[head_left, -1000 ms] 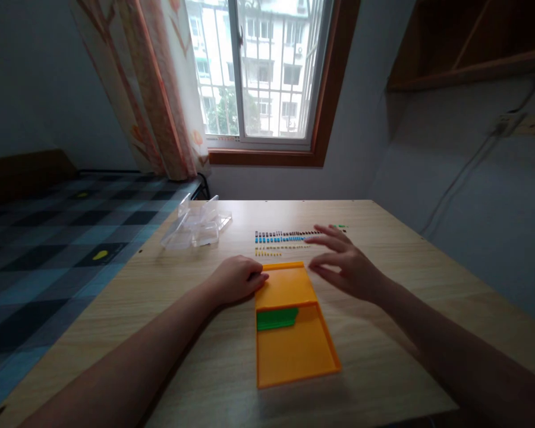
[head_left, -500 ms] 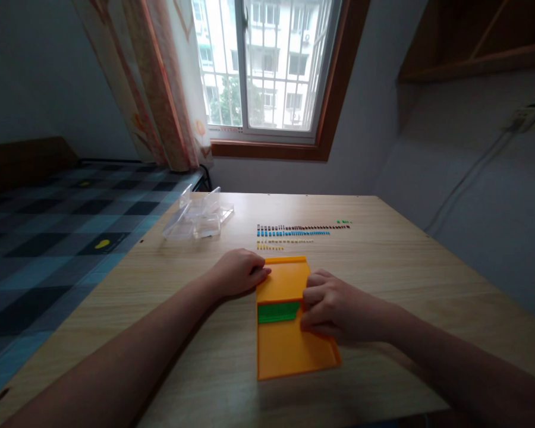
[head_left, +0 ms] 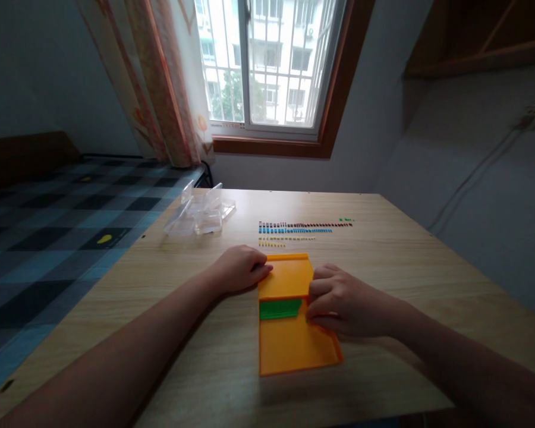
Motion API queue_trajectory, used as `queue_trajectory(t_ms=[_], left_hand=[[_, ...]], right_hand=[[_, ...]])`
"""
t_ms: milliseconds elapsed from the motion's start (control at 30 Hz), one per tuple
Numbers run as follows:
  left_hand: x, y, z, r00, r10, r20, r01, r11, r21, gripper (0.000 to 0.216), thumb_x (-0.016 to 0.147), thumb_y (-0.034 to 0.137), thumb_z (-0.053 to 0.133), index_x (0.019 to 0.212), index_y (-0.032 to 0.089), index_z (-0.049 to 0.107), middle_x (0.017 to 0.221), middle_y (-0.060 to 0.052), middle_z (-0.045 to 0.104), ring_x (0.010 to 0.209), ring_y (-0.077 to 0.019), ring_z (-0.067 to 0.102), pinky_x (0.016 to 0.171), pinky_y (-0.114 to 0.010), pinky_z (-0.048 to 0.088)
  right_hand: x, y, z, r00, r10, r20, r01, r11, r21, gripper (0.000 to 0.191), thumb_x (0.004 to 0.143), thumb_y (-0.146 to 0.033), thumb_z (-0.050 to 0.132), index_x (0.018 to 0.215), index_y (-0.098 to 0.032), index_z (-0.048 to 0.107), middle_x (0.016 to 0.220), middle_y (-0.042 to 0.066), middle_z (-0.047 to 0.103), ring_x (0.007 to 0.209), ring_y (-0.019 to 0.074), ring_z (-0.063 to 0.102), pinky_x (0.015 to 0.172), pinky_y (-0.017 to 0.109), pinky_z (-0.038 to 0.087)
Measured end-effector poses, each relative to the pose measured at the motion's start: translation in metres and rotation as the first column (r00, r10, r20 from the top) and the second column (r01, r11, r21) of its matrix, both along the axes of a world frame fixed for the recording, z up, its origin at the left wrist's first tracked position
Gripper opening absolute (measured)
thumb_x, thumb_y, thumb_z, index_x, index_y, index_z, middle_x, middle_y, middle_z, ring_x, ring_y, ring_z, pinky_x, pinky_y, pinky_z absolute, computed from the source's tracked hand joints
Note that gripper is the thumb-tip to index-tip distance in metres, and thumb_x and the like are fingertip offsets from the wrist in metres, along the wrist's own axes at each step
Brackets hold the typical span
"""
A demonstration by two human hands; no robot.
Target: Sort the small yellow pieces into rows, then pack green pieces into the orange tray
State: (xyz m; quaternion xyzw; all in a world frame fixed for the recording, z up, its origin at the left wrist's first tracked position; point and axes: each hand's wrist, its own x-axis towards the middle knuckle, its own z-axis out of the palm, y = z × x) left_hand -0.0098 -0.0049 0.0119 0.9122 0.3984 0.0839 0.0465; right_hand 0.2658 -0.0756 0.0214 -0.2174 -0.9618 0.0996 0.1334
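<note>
An orange plastic tray (head_left: pixel 301 356) lies on the table, split by a raised crosswise ridge. Along the near side of that ridge stands a tight row of thin green pieces (head_left: pixel 280 309), starting at the left wall. My left hand (head_left: pixel 243 267) is closed on the tray's far left corner, thumb over the rim. At the tray's right side, my right hand (head_left: pixel 341 303) is closed, its fingertips pinched just past the right end of the green row. A speck of green shows at those fingertips; most of the piece is hidden.
Beyond the tray, rows of tiny dark pieces (head_left: pixel 305 225), blue pieces (head_left: pixel 294 230) and yellow pieces (head_left: pixel 271 244) lie on the wooden table (head_left: pixel 196 351). A few green bits (head_left: pixel 345 219) are at the far right. Clear plastic boxes (head_left: pixel 200 214) stand at the far left.
My right fingertips have drawn slightly right, away from the end of the green row. The left hand keeps its hold on the tray; the whole view has shifted a little.
</note>
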Motion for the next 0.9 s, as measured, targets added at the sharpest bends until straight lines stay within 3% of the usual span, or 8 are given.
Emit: queue_trajectory(t_ms=[367, 900], left_hand=[[0.0001, 0.0005, -0.0023, 1.000, 0.001, -0.008, -0.001, 1.000, 0.018, 0.038, 0.095, 0.039, 0.051, 0.066, 0.018, 0.064, 0.067, -0.005, 0.066, 0.062, -0.0162, 0.054, 0.059, -0.028, 0.032], [0.0008, -0.0007, -0.0021, 1.000, -0.018, 0.008, 0.017, 1.000, 0.008, 0.038, 0.094, 0.040, 0.053, 0.063, 0.018, 0.063, 0.065, -0.005, 0.066, 0.061, -0.0167, 0.055, 0.058, -0.029, 0.032]], right_hand=[[-0.0015, -0.0029, 0.0008, 0.999, 0.040, 0.000, -0.040, 0.999, -0.015, 0.017, 0.094, -0.030, 0.062, 0.085, -0.025, 0.076, 0.081, 0.001, 0.068, 0.084, 0.0187, 0.051, 0.082, 0.037, 0.033], [-0.0068, -0.0103, -0.0014, 1.000, -0.017, 0.012, 0.018, 0.997, -0.078, 0.023, 0.098, -0.020, 0.053, 0.104, -0.023, 0.075, 0.090, 0.005, 0.072, 0.085, 0.0176, 0.058, 0.084, 0.035, 0.039]])
